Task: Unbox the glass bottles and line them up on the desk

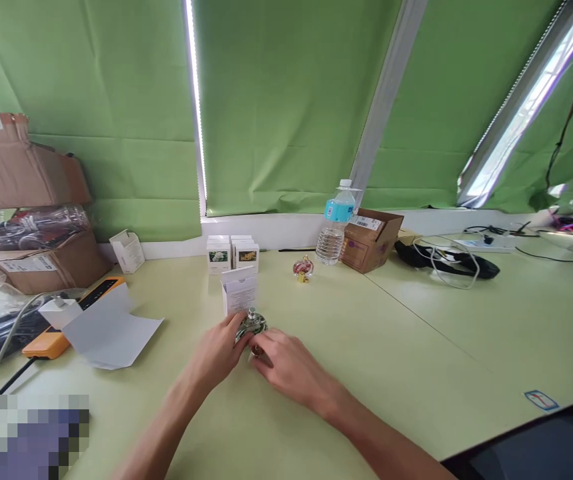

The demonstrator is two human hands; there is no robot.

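Both of my hands meet at the middle of the table around a small, shiny silver-and-clear bottle with a metallic neck on top. My left hand is closed on its left side. Fingers of my right hand are closed together at its lower right, where a small brownish part shows; most of that grip is hidden. Just behind the bottle stands a white carton with printed text. Farther back to the right lies a small pink-red ornate bottle with a gold-coloured cap.
Several small white boxes with flower pictures stand near the wall. A water bottle and a cardboard box are at the back right. White paper and an orange power strip lie left. A dark screen fills the lower right corner.
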